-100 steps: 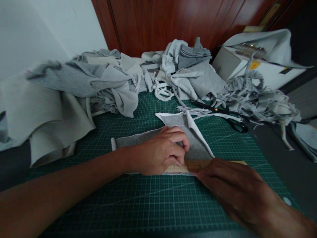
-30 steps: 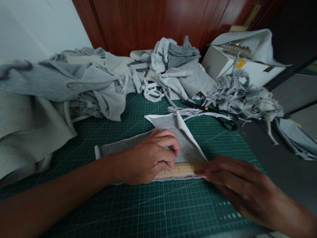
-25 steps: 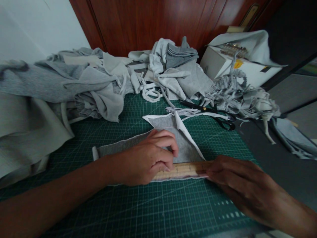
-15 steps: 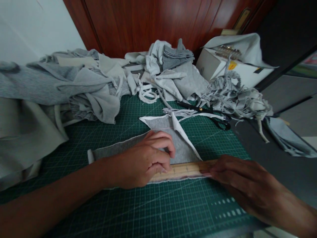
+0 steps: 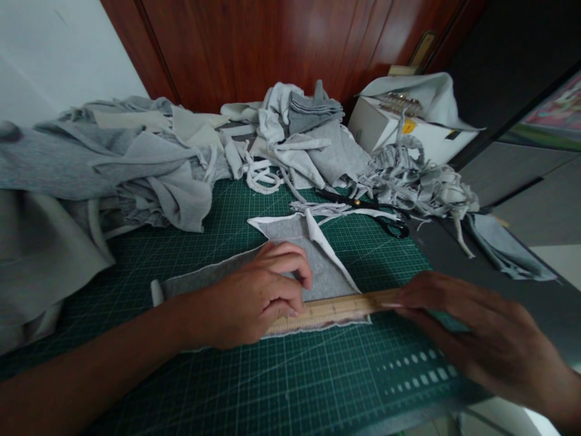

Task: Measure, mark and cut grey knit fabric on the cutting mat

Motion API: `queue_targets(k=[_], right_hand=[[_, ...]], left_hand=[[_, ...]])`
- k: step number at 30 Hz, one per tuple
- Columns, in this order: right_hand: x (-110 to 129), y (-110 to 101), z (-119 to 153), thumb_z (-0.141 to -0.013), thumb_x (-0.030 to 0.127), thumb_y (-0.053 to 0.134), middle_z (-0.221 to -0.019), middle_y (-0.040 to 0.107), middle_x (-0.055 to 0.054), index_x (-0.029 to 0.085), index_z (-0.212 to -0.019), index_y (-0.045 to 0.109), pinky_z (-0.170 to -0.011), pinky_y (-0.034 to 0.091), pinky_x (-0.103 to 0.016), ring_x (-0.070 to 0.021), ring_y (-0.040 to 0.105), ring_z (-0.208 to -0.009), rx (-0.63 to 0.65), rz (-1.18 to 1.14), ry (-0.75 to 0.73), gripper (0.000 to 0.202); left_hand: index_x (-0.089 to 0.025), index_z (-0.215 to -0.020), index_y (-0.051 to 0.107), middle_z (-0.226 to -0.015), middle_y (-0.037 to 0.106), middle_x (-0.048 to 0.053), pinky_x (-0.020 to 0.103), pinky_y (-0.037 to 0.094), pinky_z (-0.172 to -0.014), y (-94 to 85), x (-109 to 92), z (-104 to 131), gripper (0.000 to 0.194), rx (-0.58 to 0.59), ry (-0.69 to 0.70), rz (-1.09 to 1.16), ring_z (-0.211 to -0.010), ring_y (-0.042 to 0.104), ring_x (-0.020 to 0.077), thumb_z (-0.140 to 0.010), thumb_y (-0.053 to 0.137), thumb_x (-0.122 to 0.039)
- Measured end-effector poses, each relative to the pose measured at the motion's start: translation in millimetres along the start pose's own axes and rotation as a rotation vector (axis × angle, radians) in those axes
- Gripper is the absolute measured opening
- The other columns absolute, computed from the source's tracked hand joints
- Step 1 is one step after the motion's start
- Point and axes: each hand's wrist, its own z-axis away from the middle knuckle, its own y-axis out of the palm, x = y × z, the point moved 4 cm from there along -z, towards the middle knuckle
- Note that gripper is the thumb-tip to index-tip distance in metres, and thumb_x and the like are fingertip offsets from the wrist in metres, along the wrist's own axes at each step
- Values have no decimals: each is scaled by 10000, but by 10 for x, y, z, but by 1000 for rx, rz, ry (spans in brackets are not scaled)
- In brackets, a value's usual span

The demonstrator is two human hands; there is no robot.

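A grey piece of fabric (image 5: 327, 272) with pale edges lies on the green cutting mat (image 5: 290, 381). Along its near edge runs a wooden ruler (image 5: 338, 309). My left hand (image 5: 261, 297) rests on fabric and ruler, its fingers curled, thumb and fingertips pressed on the ruler; the ruler's left end is hidden beneath it. At the other end, my right hand (image 5: 472, 327) pinches the ruler between thumb and fingers, just past the fabric's right corner.
Black scissors (image 5: 358, 203) lie beyond the fabric beside thin cloth strips. Heaps of grey cloth (image 5: 149, 151) line the back and left of the mat. A white box (image 5: 408, 130) with pins on top stands at the back right, near tangled scraps (image 5: 426, 181).
My right hand has come away from the fabric's corner, which now shows, and holds the ruler's end slightly higher. My left hand keeps its place on the ruler. The view has shifted a little.
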Motion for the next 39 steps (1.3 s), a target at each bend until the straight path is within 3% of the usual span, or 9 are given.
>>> queue_targets(k=[7,13,15,20,24,27,31,34,39], right_hand=[[-113,-79,-160,-986,269,698,-975,738,-20,289,-1052,669,-756,578,-338,-205,718,-857,-174,-79,238,75],[149,386,-586,-1070,257,558,-1123,711,-46,258,-1115,551,-869,565,-351,-194,694,-1013,139,-632,164,45],[225,560,-746,-1066,294,568,-1066,702,-47,244,-1073,548,-864,558,-372,-188,673,-937,217,-765,158,54],[33,807,-1013,-1031,324,617,-909,674,-24,225,-948,541,-839,542,-361,-174,660,-865,61,-1115,250,151],[-270,822,-1065,-983,265,656,-868,678,-10,221,-912,541,-729,536,-318,-156,664,-764,45,-971,234,142],[-400,735,-1116,-980,198,613,-763,657,15,201,-985,614,-601,459,-281,-129,587,-615,77,-552,62,6],[-408,658,-1175,-968,93,498,-906,724,-80,146,-1063,705,-747,504,-334,-186,661,-814,101,-185,-248,234],[-422,654,-1159,-982,106,488,-973,723,-117,137,-1062,734,-807,527,-359,-215,670,-900,149,-156,-306,260],[-531,590,-1086,-957,343,738,-1083,714,-122,145,-1195,749,-840,544,-357,-226,685,-941,243,-255,-263,310]], left_hand=[[-229,-830,750,-1161,668,32,406,381,-1106,-14,-25,-20,255,-9,9,-6,-1226,536,210,-962,590,-80],[-231,-847,750,-1113,650,31,387,398,-1061,4,-4,-5,251,-8,7,-25,-1159,552,197,-977,582,-97],[-240,-868,764,-1039,631,33,385,420,-1031,9,5,9,214,-9,-18,-47,-1101,561,200,-981,610,-144],[-246,-870,783,-1151,634,38,376,410,-1111,-9,-24,13,182,-34,-34,-45,-1202,547,204,-958,656,-148],[-225,-812,752,-1161,657,37,380,402,-1117,-17,-54,-9,221,-18,-17,-39,-1209,554,201,-960,629,-118],[-228,-823,751,-1178,660,39,384,406,-1102,-14,-47,-16,233,-11,-23,-42,-1225,544,208,-972,606,-122],[-222,-822,735,-1187,662,42,384,405,-1106,-7,-39,-14,243,-11,-28,-38,-1256,530,212,-982,581,-123],[-224,-831,726,-1184,666,41,385,418,-1101,-12,-50,-6,237,-11,-22,-44,-1246,541,212,-978,573,-118],[-228,-830,713,-1194,662,40,400,424,-1109,-25,-61,6,256,-3,-36,-43,-1252,540,215,-977,548,-101]])
